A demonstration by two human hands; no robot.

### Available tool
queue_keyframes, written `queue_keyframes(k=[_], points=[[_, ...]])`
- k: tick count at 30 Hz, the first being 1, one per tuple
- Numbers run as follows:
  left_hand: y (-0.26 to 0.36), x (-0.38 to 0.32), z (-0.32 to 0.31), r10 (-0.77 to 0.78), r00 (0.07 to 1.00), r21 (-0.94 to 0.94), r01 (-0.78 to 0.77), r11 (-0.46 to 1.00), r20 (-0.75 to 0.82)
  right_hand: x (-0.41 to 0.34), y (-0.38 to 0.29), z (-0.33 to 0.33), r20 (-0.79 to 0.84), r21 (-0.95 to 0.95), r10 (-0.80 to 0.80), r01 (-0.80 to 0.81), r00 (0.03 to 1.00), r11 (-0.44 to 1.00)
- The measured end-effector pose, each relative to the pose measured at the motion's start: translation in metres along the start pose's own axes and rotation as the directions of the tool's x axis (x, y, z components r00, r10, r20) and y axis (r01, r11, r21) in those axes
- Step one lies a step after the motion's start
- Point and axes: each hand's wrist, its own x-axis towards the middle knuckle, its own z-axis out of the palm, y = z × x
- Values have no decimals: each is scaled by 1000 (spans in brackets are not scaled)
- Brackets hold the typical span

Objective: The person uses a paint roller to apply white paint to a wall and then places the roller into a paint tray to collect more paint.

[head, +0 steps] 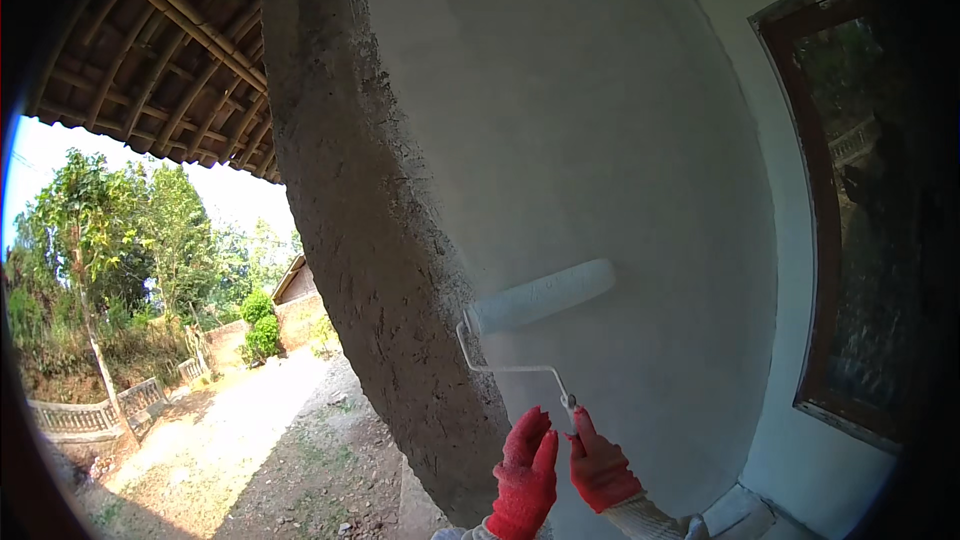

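A paint roller with a white cover [544, 296] rests against the wall [600, 165], tilted with its right end higher. Its bent wire frame [514, 369] runs from the cover's left end down to the handle. My right hand [606, 469], in a red-coated work glove, grips the handle near its top; most of the handle is hidden. Just left of it is my left hand [525, 476], gloved alike, its thumb and fingers apart and apparently holding nothing. Pale paint covers much of the wall. A rough brown-grey plaster strip [360, 240] stays bare along its left edge.
A brown-framed window [817, 240] stands in the adjoining pale wall at right. Beyond the wall's left edge lies a dirt yard [300, 450] with a low balustrade [82, 420] and trees [150, 232]. A tiled roof on bamboo poles [187, 30] hangs overhead.
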Motion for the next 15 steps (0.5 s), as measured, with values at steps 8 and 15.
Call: queue_keyframes(k=[8, 15], points=[[9, 31, -14, 125, 990, -17, -126, 992, -65, 89, -40, -24, -126, -68, -93, 84, 988, 994], [44, 111, -64, 490, 865, 222, -460, 860, -106, 302, -227, -136, -65, 268, -84, 98, 994, 958]])
